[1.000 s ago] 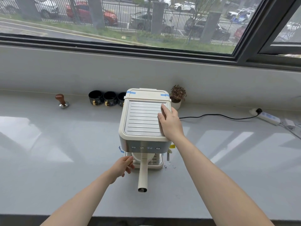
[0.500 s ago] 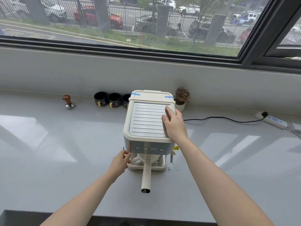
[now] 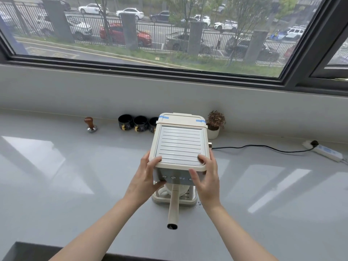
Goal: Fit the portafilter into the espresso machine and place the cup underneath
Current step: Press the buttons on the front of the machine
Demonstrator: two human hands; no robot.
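Observation:
A cream espresso machine (image 3: 180, 146) stands on the grey counter (image 3: 75, 185). The portafilter's cream handle (image 3: 173, 208) sticks out toward me from under the machine's front. A white cup (image 3: 165, 191) sits on the drip tray (image 3: 188, 201) beneath it, partly hidden by the machine. My left hand (image 3: 146, 178) grips the machine's front left corner, thumb on top. My right hand (image 3: 207, 176) grips the front right corner, a finger lying over the button panel.
Three black cups (image 3: 140, 123) stand in a row behind the machine on the left, with a wooden-knobbed tamper (image 3: 90, 125) further left. A small potted plant (image 3: 214, 124) sits at the right rear. A black cable (image 3: 254, 147) runs to a power strip (image 3: 326, 150).
My left hand rose from beside the cup under the machine to the front left corner. My right hand slid from the top plate down to the front right corner.

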